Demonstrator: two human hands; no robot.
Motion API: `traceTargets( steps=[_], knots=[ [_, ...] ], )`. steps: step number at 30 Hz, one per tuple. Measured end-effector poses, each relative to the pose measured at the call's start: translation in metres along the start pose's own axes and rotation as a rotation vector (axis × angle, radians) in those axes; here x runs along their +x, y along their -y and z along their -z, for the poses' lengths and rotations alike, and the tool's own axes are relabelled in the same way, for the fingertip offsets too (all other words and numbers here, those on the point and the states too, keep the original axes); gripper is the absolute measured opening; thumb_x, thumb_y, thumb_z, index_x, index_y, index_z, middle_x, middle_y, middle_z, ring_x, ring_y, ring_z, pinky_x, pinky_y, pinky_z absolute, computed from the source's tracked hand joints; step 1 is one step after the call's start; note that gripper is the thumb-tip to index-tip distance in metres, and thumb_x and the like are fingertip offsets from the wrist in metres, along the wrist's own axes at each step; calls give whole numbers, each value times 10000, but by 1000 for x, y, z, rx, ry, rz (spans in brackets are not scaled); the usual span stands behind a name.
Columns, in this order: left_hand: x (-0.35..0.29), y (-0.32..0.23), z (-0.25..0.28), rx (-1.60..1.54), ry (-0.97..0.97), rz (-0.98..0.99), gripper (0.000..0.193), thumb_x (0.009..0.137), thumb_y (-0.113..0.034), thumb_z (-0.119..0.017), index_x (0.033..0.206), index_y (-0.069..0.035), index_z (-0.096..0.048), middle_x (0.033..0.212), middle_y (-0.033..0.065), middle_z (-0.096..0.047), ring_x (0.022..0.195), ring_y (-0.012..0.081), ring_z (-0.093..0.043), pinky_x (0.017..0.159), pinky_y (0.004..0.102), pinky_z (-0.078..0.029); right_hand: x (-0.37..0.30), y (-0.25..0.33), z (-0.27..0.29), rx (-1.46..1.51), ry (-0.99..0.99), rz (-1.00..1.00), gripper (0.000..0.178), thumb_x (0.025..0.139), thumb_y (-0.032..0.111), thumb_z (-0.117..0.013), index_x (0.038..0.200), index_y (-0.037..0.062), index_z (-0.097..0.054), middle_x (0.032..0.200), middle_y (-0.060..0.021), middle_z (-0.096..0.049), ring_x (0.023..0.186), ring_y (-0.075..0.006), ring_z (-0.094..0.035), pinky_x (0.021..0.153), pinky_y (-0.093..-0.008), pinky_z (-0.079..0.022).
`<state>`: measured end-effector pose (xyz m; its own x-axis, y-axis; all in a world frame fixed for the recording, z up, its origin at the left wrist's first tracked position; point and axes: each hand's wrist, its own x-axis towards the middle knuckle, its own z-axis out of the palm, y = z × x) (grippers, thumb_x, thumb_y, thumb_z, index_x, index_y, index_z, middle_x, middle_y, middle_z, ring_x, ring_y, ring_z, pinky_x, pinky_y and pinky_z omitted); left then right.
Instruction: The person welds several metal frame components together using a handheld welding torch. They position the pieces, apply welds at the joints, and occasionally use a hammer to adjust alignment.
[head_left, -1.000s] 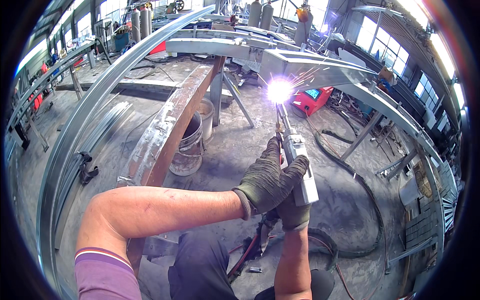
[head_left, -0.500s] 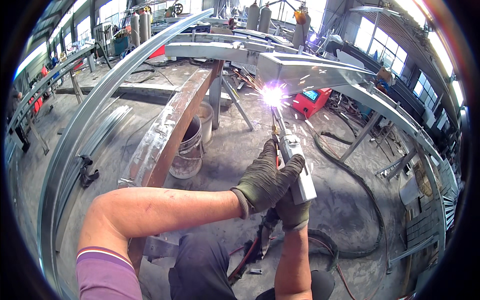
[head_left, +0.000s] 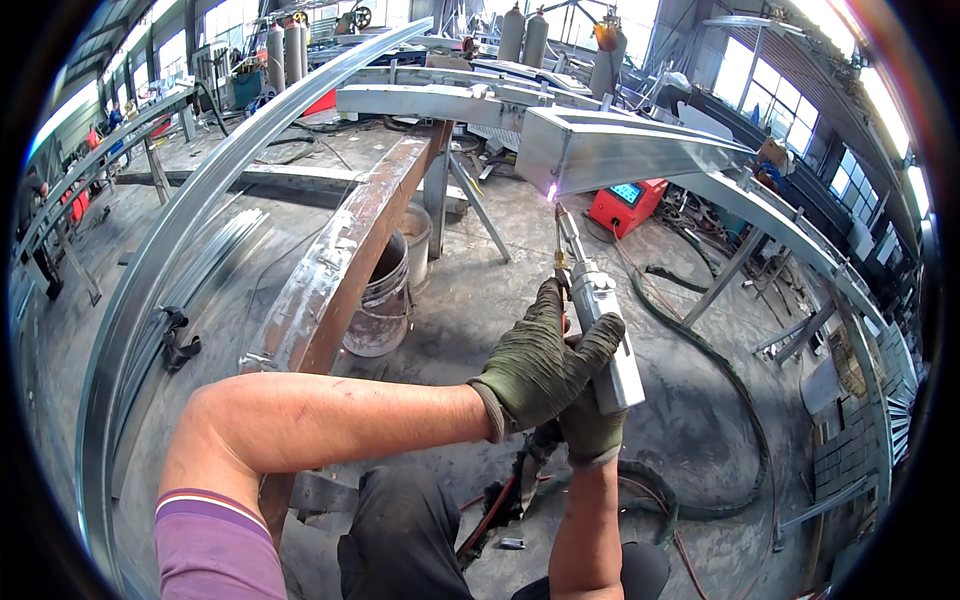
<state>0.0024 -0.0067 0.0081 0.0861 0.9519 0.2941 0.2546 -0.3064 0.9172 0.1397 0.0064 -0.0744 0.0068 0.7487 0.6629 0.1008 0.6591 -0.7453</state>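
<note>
Both my hands wear dark green work gloves and hold one handheld welding torch [head_left: 613, 355] with a pale grey body and a narrow metal nozzle. My left hand [head_left: 530, 365] is wrapped across the torch's middle, thumb toward its body. Lower down, my right hand [head_left: 592, 432] is closed around the torch, partly hidden behind my left hand and the tool. The nozzle points up at the lower corner of a box-shaped metal beam end [head_left: 570, 150]. A small violet glow [head_left: 552, 191] sits at that corner, just beyond the nozzle tip.
A rusty steel beam [head_left: 345, 250] and a long curved metal rail [head_left: 190, 210] stand to the left. Two buckets [head_left: 378, 318] sit under the beam. A red machine with a screen [head_left: 628, 205] stands beyond the torch; a dark hose [head_left: 735, 370] loops over the floor at right.
The bright arc and flying sparks have shrunk to a small glow. The torch and both hands have shifted slightly right and down, with the nozzle a little away from the corner.
</note>
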Motion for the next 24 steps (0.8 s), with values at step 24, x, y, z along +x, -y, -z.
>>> traceTargets(
  steps=[24],
  knots=[
    [9,11,3,-19,-29,-15,615,1092,-363,-647,1533,6,-429,1364,214,-627,1281,280,-627,1118,431,-499,11,-1,-8,-87,18,45,223,1006,234,-741,1079,24,-759,861,-129,-789,795,-247,-802,684,-383,-595]
  ],
)
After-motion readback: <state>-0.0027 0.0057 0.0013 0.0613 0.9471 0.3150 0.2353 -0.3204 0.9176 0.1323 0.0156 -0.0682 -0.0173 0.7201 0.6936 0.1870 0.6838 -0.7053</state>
